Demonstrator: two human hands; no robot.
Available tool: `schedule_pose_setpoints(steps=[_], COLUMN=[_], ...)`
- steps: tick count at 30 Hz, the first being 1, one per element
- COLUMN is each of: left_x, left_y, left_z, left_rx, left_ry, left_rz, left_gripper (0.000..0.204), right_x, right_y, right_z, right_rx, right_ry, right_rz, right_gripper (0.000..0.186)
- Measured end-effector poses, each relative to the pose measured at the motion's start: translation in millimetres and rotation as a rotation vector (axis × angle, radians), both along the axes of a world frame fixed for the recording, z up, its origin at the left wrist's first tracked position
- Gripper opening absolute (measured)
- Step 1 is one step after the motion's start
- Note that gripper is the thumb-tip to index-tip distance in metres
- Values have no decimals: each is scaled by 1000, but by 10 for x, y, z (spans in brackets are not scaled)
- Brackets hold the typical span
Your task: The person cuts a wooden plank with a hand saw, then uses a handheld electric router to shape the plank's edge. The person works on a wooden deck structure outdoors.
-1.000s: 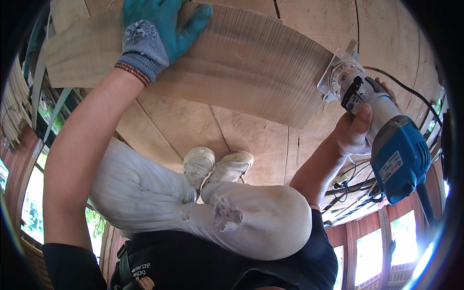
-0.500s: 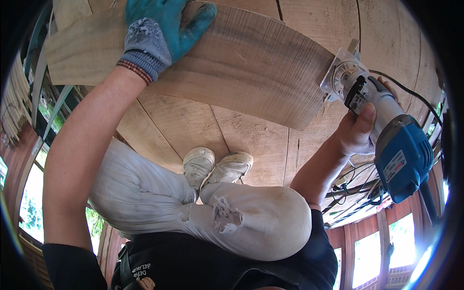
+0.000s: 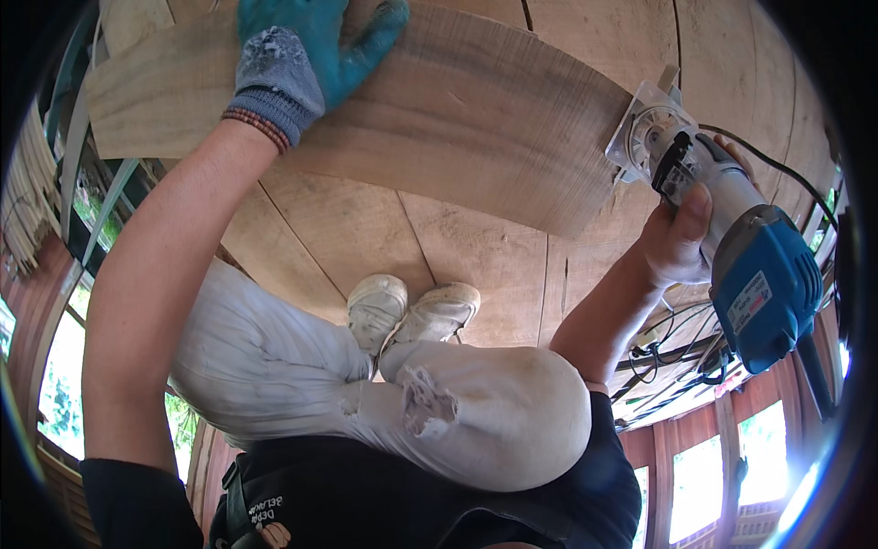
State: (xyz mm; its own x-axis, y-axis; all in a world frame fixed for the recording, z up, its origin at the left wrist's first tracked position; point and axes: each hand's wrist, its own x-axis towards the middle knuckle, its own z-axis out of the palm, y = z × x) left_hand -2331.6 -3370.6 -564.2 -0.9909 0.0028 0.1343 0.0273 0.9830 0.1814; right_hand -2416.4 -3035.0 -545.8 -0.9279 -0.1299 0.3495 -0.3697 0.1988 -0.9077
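A long, curved wooden board lies across the upper part of the view. My left hand, in a teal-coated grey knit glove, presses on the board's left half with the thumb stretched apart; the upper edge cuts off its fingertips. My bare right hand is wrapped round the pale body of a trim router with a blue motor housing. The router is tilted, and its clear base plate meets the board's right end. Its bit cannot be made out.
Wooden planks with narrow gaps lie under the board. My shoes rest on them, below my bent knees. A black power cord runs behind the router, and tangled cables lie below it. Thin wooden strips stand at far left.
The router and the board's right end have shifted slightly upward in the view. My left hand stays on the board in nearly the same place.
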Motion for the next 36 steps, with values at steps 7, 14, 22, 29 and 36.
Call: schedule_pose_setpoints(steps=[7, 14, 22, 29, 36], left_x=[-16, -6, -4, -13, -8], left_y=[21, 32, 20, 26, 32], left_z=[23, 31, 21, 30, 29], left_rx=[16, -3, -17, -10, -6], left_ry=[-78, -15, 4, 4, -7], left_rz=[70, 51, 34, 27, 42], left_gripper=[28, 30, 29, 28, 29], right_x=[78, 106, 76, 86, 75], right_y=[26, 10, 46, 29, 38], right_z=[-23, -10, -20, -36, -20], right_rx=[-32, -26, 3, -14, -20], right_ry=[26, 30, 29, 55, 51], right_rz=[-10, -28, -25, -42, -26], right_gripper=[59, 60, 62, 62, 60])
